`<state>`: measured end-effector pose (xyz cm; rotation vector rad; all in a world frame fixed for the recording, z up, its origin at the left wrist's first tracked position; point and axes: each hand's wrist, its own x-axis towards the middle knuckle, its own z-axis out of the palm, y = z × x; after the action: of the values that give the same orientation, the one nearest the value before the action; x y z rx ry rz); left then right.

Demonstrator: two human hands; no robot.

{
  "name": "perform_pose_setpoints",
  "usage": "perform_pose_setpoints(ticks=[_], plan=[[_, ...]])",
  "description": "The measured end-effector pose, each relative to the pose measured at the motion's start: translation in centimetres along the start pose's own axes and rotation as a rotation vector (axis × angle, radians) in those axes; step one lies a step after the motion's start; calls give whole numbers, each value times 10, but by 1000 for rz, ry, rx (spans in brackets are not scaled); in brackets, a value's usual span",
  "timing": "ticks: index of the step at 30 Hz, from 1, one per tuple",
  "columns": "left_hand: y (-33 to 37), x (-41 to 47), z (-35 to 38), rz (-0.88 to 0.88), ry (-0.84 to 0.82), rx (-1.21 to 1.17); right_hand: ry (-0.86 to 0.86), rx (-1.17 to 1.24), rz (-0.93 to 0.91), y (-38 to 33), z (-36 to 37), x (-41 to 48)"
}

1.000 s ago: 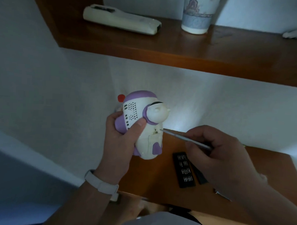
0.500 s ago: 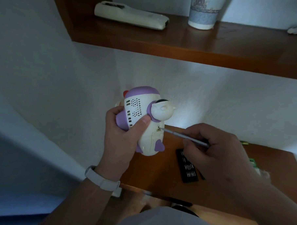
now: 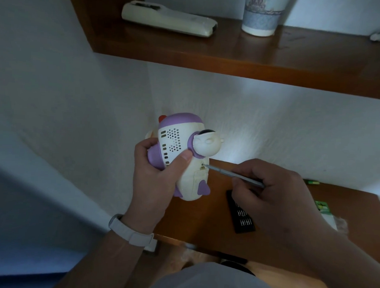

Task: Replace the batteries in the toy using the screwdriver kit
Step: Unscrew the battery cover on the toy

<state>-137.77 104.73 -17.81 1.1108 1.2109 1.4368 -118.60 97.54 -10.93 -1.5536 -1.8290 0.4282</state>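
Left fingers (image 3: 143,146) grip toy (image 3: 174,138) | right fingers (image 3: 255,168) pinch screwdriver (image 3: 229,174) | tip touching toy

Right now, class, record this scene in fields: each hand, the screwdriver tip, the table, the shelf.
Left hand: grips the toy, held up off the table
Right hand: pinches the screwdriver
Screwdriver tip: in a small recess on the toy's cream body
Table: black bit tray, green pack
Shelf: remote control, cup
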Motion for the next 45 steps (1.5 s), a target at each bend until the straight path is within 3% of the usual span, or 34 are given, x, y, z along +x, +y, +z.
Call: perform_pose_setpoints(ticks=[8, 18, 36, 45], plan=[[15, -5, 6, 109, 3, 148, -2, -152, -87, -7, -6, 9], [23, -9, 13, 168, 4, 175, -25, -236, -66, -5, -9, 16], [30, -13, 25, 151, -16, 173, -84, -205, -53, -7, -23, 19], [27, -16, 28, 142, -77, 212, -112, -360, -88, -3, -33, 22]])
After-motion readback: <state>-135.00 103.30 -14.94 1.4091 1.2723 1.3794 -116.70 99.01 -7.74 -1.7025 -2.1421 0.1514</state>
